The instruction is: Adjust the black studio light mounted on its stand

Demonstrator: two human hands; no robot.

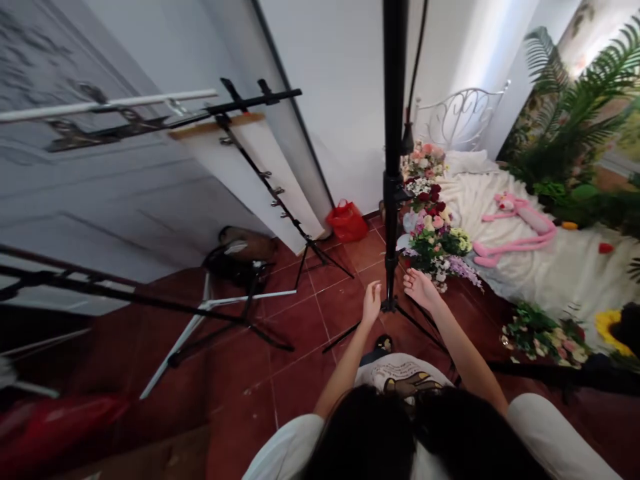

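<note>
A tall black light stand (pixel 393 230) rises upright in front of me, its tripod legs spread on the floor. To the left of its pole is my left hand (pixel 371 303), with fingers loosely bent and nothing visible in it. My right hand (pixel 421 290) is raised on the pole's other side, its fingers half curled and a little apart, also without a visible object. Both hands look apart from the pole. A dark cable (pixel 417 67) hangs beside the upper pole and ends in a dark plug-like piece (pixel 407 139).
Left stand a backdrop stand with clips (pixel 260 175), a white board (pixel 285 180) and a pale tripod leg (pixel 185 347). A red bag (pixel 347 221) sits by the wall. Flowers (pixel 430 223) border a draped bed (pixel 565 267) with a pink plush toy (pixel 533 220) at right.
</note>
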